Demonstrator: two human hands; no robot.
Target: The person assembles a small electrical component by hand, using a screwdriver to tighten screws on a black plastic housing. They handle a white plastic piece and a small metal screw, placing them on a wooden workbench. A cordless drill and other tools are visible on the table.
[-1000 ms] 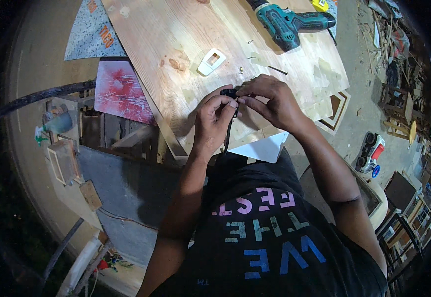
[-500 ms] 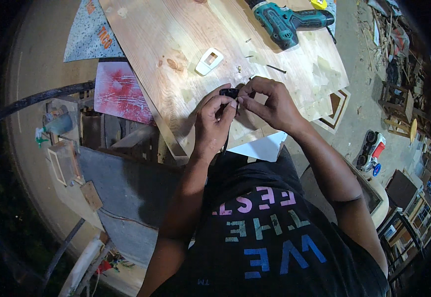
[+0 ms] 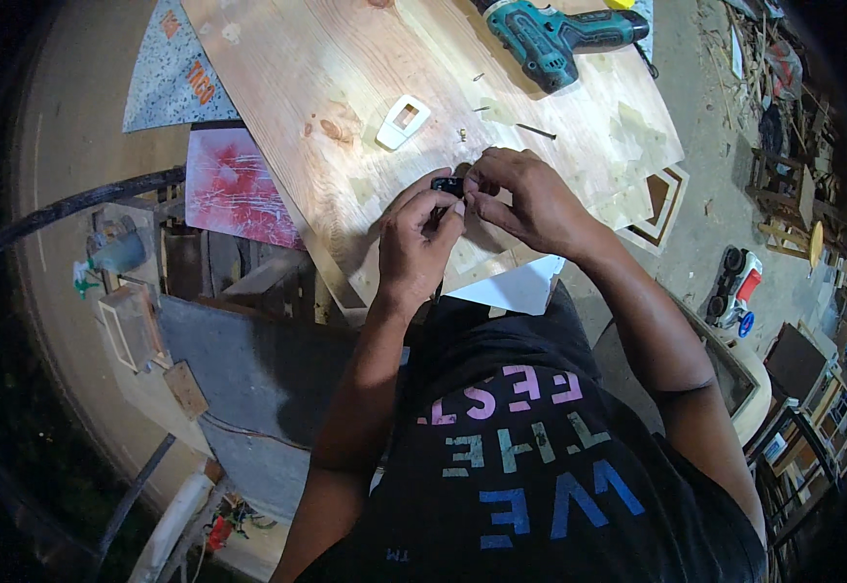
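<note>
My left hand (image 3: 418, 228) pinches a small black part (image 3: 448, 185) between thumb and fingers over the near side of the wooden board (image 3: 277, 87). A dark cord (image 3: 439, 290) hangs below that hand. Against the black part's right side, my right hand (image 3: 525, 199) is closed in a pinch; whatever its fingertips hold is too small to make out. Beyond my hands lies a white plastic casing (image 3: 390, 132) with a rectangular window. To its right are a tiny brass-coloured piece (image 3: 462, 134), a long dark screw (image 3: 537, 131) and a couple of smaller screws.
A teal and black cordless drill (image 3: 540, 53) rests at the board's far right. Left of the board sits a scratched red and white panel (image 3: 239, 185). A white sheet (image 3: 511, 287) sticks out at the near edge. On the floor to the right stands a toy car (image 3: 734, 290).
The view has shifted slightly, moving the board and drill a little left in the picture. Both hands stay together at the black part, with the right fingertips slightly repositioned.
</note>
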